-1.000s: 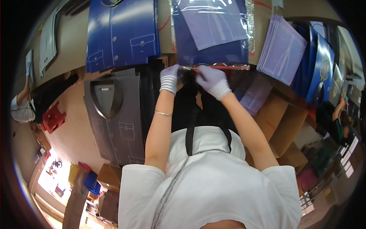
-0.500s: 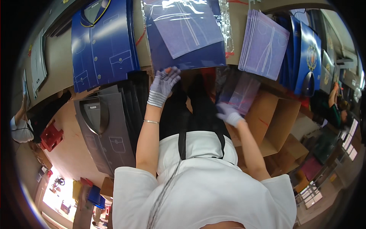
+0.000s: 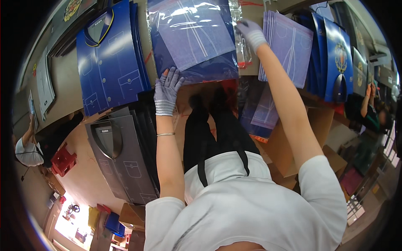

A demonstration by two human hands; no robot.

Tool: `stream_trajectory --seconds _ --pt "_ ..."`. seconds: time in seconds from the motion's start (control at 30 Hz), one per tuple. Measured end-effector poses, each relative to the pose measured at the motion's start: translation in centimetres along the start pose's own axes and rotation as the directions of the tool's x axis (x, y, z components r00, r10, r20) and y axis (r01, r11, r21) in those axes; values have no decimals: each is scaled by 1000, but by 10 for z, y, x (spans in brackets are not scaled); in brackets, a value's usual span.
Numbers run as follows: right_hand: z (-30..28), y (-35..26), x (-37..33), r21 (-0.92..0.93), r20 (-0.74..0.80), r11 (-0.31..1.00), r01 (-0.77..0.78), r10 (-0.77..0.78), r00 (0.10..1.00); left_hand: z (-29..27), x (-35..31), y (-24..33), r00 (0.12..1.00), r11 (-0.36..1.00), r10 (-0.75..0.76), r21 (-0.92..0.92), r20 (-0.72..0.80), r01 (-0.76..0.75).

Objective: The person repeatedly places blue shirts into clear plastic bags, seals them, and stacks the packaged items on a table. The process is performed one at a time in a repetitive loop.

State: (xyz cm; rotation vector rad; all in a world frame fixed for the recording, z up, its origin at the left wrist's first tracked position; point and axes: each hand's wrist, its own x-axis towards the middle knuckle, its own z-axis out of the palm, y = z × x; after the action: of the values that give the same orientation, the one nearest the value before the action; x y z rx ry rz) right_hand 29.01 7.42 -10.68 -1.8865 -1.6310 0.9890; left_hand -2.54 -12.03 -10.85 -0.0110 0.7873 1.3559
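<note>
A clear plastic sleeve [image 3: 199,76] lies on the table in front of me, holding a dark blue flat piece and a lilac panel [image 3: 194,39] printed like denim trousers. My left hand [image 3: 166,90], in a grey striped knit glove, is open with its fingers spread at the sleeve's near left corner. Out to the right, my gloved right hand [image 3: 251,34] reaches to the sleeve's crinkled right edge. Its fingertips are blurred, and I cannot make out whether they grip the film.
Blue shirt-printed bags [image 3: 111,58] stand left of the sleeve, black ones [image 3: 121,159] below them. To the right are lilac panels [image 3: 291,50] and blue bags with a crest [image 3: 338,58]. Cardboard boxes [image 3: 289,146] stand low right. Other people work at both sides.
My right hand has swung up and forward from beside my hip to the sleeve's right edge. The sleeve sits slightly further left and nearer; my left hand stays at its corner.
</note>
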Motion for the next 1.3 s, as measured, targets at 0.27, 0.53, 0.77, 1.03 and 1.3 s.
stream_trajectory --seconds 0.27,0.53,0.77,1.03,1.3 --pt "-40 -122 -63 504 -86 724 471 -501 861 -19 -4 14 993 996 -71 63 93 66" --pt "-310 -31 -344 14 48 987 -162 161 986 -15 -23 10 924 961 -253 183 285 207" --pt "-208 118 -461 -492 -262 782 -383 286 922 64 -53 1 962 645 -176 763 208 -47" --pt "55 185 -332 -719 -39 554 -419 570 821 114 -18 82 743 -622 401 755 536 -209" --pt "47 128 -289 -659 254 721 -215 482 838 101 29 139 845 -682 532 565 -53 465"
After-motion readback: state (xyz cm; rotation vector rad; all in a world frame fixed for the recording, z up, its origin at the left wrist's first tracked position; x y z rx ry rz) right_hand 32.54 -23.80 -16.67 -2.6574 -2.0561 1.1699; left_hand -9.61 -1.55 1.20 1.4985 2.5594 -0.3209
